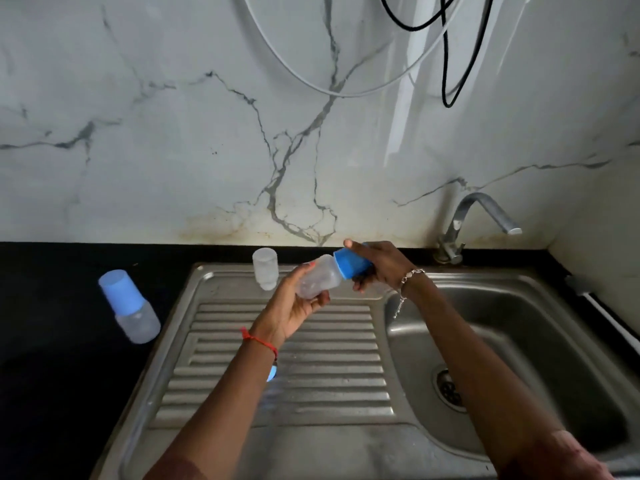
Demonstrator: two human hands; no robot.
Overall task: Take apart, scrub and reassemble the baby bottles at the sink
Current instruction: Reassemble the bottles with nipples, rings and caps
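A grey-veined marble wall [173, 133] rises behind the black counter [52, 393]. A steel sink [214, 271] with a ribbed drainboard [311, 358] sits in the counter, and a bent tap [481, 216] stands at 2 o'clock. Above the drainboard's far end I hold one baby bottle [320, 280] in the air between both hands. My left hand [294, 310] cups the clear body from below, fingers curled round its base. My right hand [381, 263] wraps the blue cap [349, 263], index finger laid along the top. The hands are close together, each clamped on its own end of the same bottle.

The bottle lies nearly flat. Its long axis runs from 8 o'clock at the base to 2 o'clock at the cap, so the cap end points toward the tap and the basin [519, 327]. By my reading this is the take-apart step. The cap has to twist or pull off along that axis, with the right hand drawing toward 2 o'clock while the left steadies the body. The right hand is the nearer to the basin.

A second bottle [133, 310], capped in pale blue, stands on the counter at 9 o'clock, well apart from my hands. A clear plastic piece [265, 268] stands on the sink's rim at 11 o'clock, near my left fingertips. I cannot tell whether it is a bottle body or a cover.
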